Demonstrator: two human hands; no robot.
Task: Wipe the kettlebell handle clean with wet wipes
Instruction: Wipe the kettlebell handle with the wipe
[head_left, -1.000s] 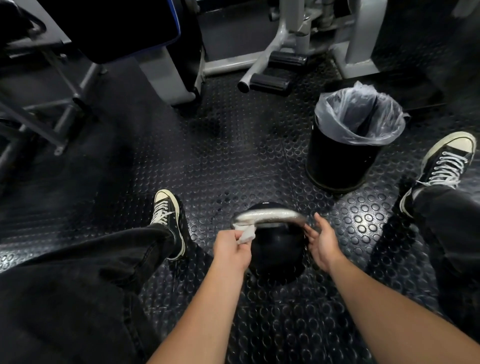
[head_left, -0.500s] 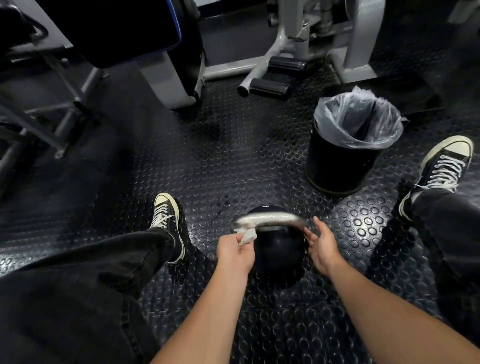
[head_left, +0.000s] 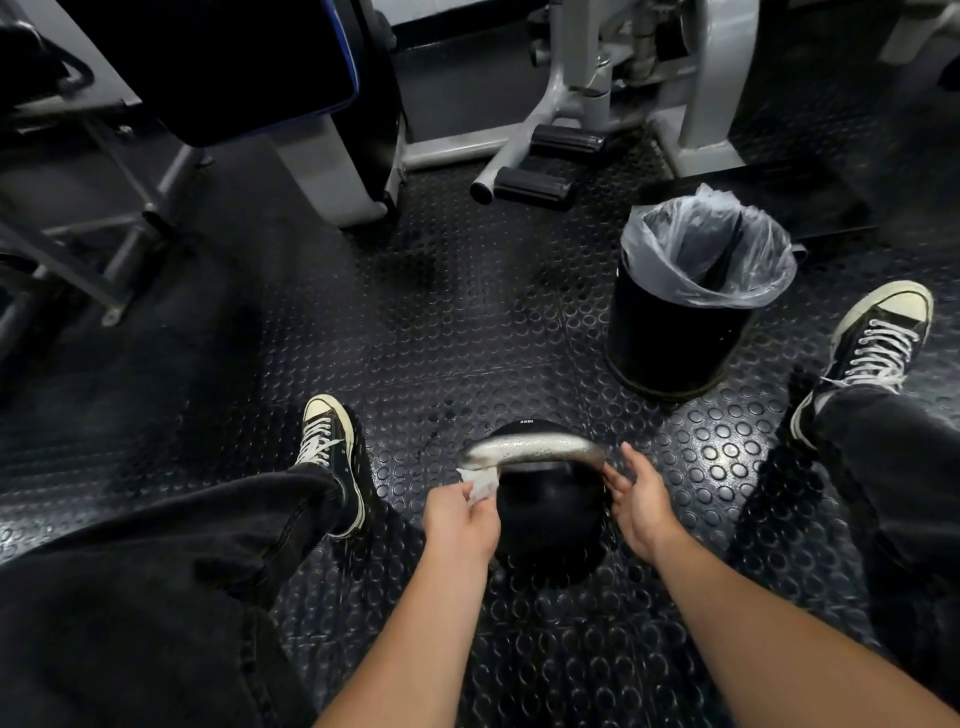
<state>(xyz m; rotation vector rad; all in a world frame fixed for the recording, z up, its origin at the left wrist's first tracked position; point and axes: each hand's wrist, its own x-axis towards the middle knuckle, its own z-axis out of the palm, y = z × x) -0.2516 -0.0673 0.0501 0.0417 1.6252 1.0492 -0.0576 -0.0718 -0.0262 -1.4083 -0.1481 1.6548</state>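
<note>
A black kettlebell (head_left: 550, 525) stands on the studded rubber floor between my legs. Its silver handle (head_left: 535, 448) arches across the top. My left hand (head_left: 460, 522) pinches a white wet wipe (head_left: 480, 483) and holds it against the left end of the handle, just under the bar. My right hand (head_left: 636, 501) rests with straight fingers against the right side of the kettlebell, at the handle's right end. The lower part of the ball is in shadow.
A black bin (head_left: 670, 338) lined with a clear bag (head_left: 706, 249) stands to the far right. My shoes (head_left: 332, 457) (head_left: 878, 343) flank the kettlebell. Grey gym machine frames (head_left: 582, 104) and a padded bench (head_left: 249, 67) stand beyond.
The left hand with the wipe has slid slightly down along the left end of the handle. The right hand stays beside the kettlebell.
</note>
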